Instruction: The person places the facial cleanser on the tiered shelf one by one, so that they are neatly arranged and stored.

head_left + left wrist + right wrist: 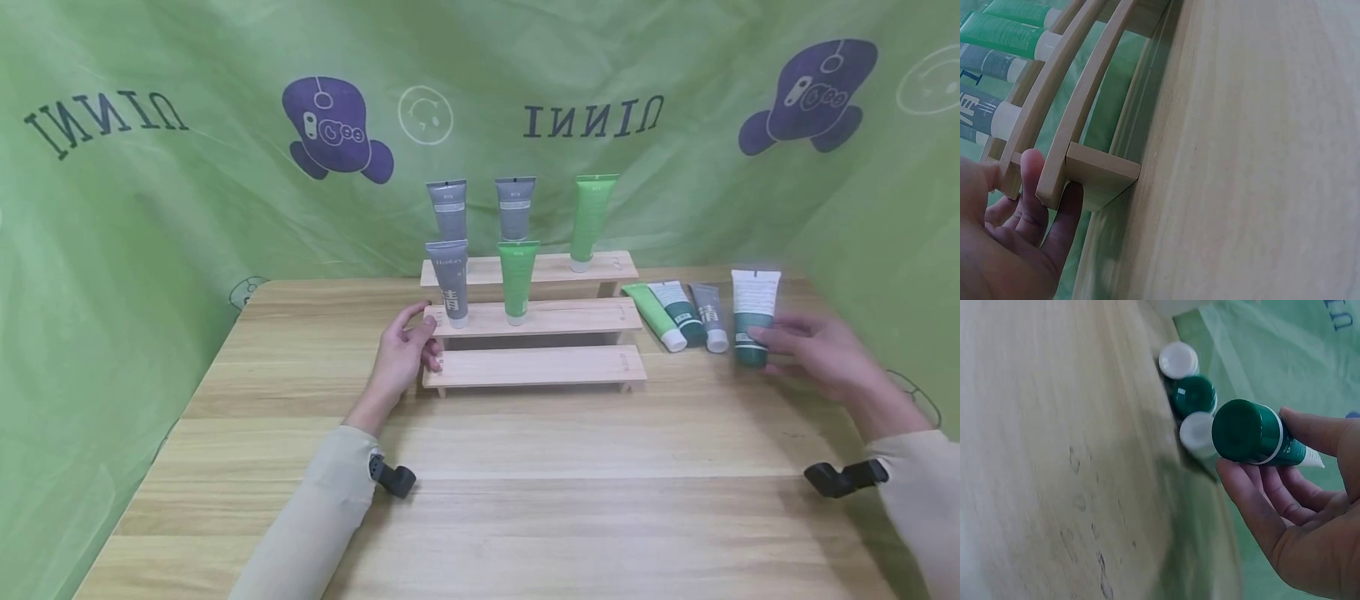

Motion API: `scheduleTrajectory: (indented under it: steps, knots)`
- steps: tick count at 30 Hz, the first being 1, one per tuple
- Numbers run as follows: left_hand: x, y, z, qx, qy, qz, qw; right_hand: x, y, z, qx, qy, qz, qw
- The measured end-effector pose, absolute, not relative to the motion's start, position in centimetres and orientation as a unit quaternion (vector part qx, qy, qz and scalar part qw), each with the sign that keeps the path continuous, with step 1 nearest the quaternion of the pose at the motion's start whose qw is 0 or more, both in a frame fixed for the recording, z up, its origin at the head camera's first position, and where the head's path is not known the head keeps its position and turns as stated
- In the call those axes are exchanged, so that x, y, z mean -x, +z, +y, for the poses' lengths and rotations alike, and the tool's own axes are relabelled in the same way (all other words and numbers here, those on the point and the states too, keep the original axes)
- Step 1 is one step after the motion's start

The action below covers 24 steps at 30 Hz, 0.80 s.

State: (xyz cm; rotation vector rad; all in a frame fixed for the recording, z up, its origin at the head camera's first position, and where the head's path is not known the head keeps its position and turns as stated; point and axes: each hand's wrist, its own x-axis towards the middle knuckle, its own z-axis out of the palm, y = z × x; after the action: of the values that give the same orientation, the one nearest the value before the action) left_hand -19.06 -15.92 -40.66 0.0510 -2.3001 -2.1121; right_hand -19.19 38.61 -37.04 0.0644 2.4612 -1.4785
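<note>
My right hand [821, 350] pinches a white and dark green squeeze tube [754, 312], cap down, between thumb and fingers. Its green cap [1244, 431] faces the camera in the right wrist view. At the left end of a three-tier wooden display rack [536, 367], my left hand [401, 346] holds the step edges, thumb above and fingers around the lower ends. On the middle step stand a grey tube [450, 279] and a green tube [517, 279]. Two grey tubes [448, 208] and a taller green tube [591, 218] stand on the back step. The front step is bare.
Right of the rack lie a green tube [654, 317], a white and dark green tube [678, 310] and a grey tube [708, 317], caps toward me. A green printed cloth [480, 50] hangs behind and beside the wooden table [570, 525].
</note>
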Motion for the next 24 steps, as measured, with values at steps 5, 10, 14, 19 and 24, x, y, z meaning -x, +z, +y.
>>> scheduleTrajectory:
  steps: [5, 10, 14, 19, 24]
  knots:
    - [19.1, -40.7, -16.0, -0.014, -0.675, -0.738, 0.01, 18.2, -36.0, 37.2, -0.025, -0.476, 0.87, 0.126]
    - [19.1, -40.7, -16.0, -0.016, -0.679, -0.734, 0.013, 17.5, -35.5, 35.4, -0.011, -0.478, 0.873, 0.101]
    - [19.1, -40.7, -15.9, -0.014, -0.679, -0.734, 0.014, 17.2, -35.1, 33.7, 0.006, -0.496, 0.864, 0.08]
    - [19.1, -40.7, -15.9, -0.014, -0.679, -0.734, 0.016, 16.8, -34.6, 31.6, 0.025, -0.513, 0.856, 0.06]
    - [19.0, -40.7, -15.9, -0.017, -0.679, -0.733, 0.018, 16.6, -34.3, 29.5, 0.046, -0.534, 0.843, 0.045]
